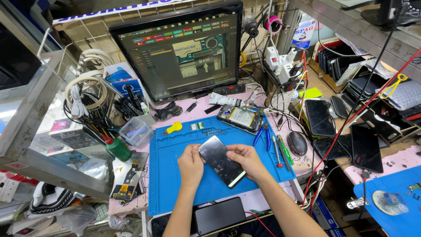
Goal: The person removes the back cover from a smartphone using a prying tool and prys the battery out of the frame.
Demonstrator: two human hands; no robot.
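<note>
A dark phone lies nearest, at the table's front edge; above it the left hand and right hand pinch a black phone panel over the blue mat; pliers, mouse, an opened phone and monitor crowd behind.
</note>
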